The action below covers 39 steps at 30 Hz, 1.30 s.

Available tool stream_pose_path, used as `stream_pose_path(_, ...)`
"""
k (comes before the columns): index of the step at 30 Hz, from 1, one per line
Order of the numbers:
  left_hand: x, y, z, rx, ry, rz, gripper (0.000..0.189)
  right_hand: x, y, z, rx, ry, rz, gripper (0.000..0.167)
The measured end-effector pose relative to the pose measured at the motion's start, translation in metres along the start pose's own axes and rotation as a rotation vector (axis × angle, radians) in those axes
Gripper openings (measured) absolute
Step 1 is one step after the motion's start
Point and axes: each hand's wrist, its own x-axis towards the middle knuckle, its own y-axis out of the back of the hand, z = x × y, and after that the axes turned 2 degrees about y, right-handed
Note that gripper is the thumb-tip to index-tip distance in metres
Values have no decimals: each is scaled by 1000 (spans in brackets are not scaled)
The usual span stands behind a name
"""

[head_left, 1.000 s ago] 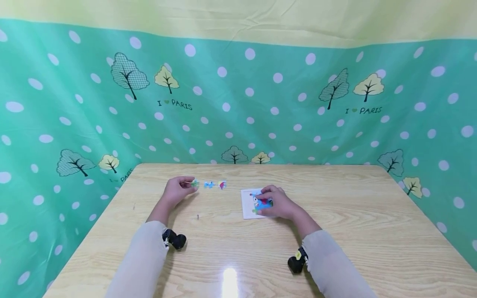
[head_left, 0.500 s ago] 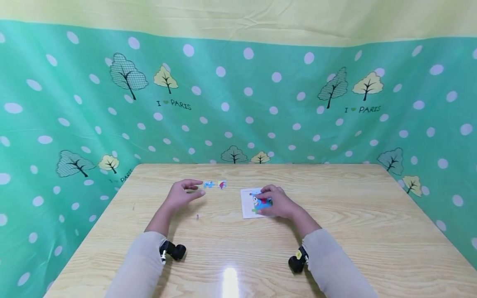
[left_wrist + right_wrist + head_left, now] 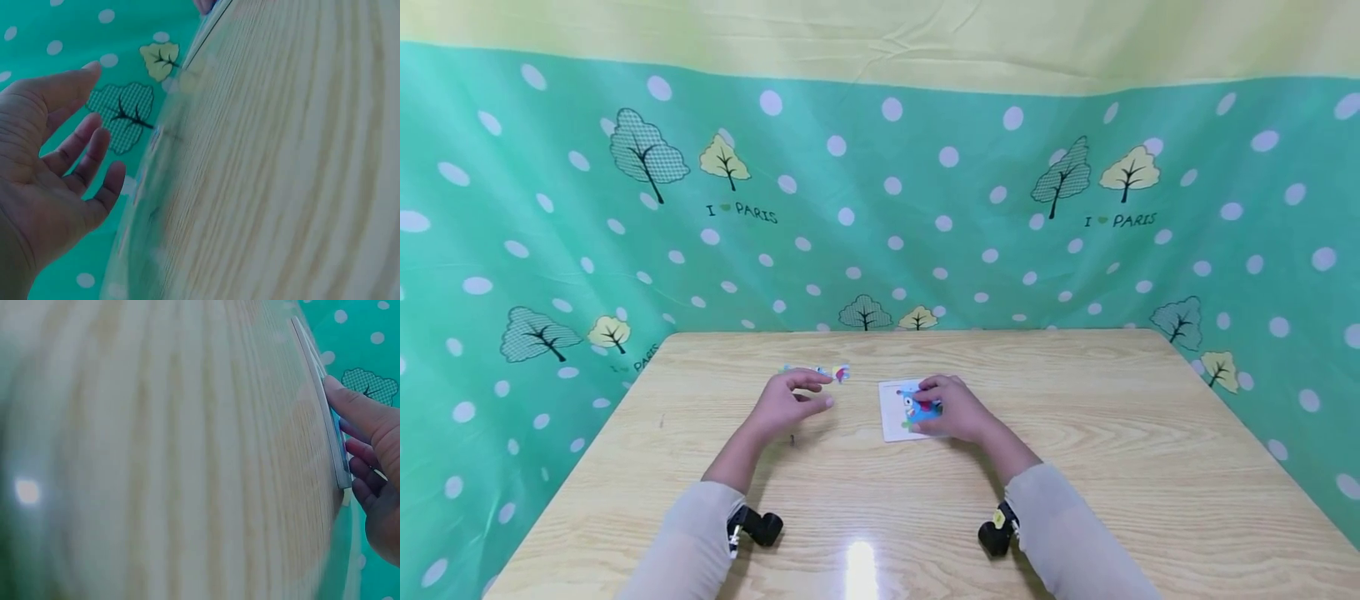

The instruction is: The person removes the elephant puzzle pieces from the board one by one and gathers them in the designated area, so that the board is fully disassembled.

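Note:
My left hand point(image 3: 792, 400) hovers over the table with thumb and fingers apart, and nothing lies between them. Just beyond its fingers lie several small jigsaw puzzle pieces point(image 3: 842, 374) in a row, partly hidden by the hand. In the left wrist view, the left hand point(image 3: 69, 150) has its fingers loosely bent. A white square puzzle board point(image 3: 891, 417) carries joined blue jigsaw pieces point(image 3: 908, 407) with a cartoon eye. My right hand point(image 3: 957, 410) rests on the board, thumb and fingertips spread over those pieces and covering its right part. The right wrist view shows the board point(image 3: 319, 394) edge-on under the thumb.
The light wood table point(image 3: 1112, 467) reaches back to a green dotted curtain point(image 3: 850, 192). A small dark speck point(image 3: 792, 440) is on the wood below my left hand. Black wrist cameras point(image 3: 763, 528) sit on both sleeves.
My left hand has let go of the green puzzle piece at the row's left end and moved right and a little nearer. My right hand stays on the board. The view has shifted slightly.

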Motion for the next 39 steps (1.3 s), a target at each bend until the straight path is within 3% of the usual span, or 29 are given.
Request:
stream_pose_path(7,1,-11,12,-9,-11,-16,38,0,0,-5,6,-14,29,48)
stream_pose_path(14,5,-27,17,-19,-22,-46,36,-1,4,-8,138,-75,119,43)
stream_pose_path(20,8,-39,24,-16,-39,-59,36,1,4,-6,155,-110,144,44)
stream_pose_path(25,16,-47,29,-22,-15,-62,34,2,4,-4,148,-131,146,48)
stream_pose_path(32,29,-55,29,-16,69,-70,35,4,3,-2,147,-134,133,51)
stream_pose_path(39,42,-64,33,9,86,-105,36,7,-1,1,104,-127,138,54)
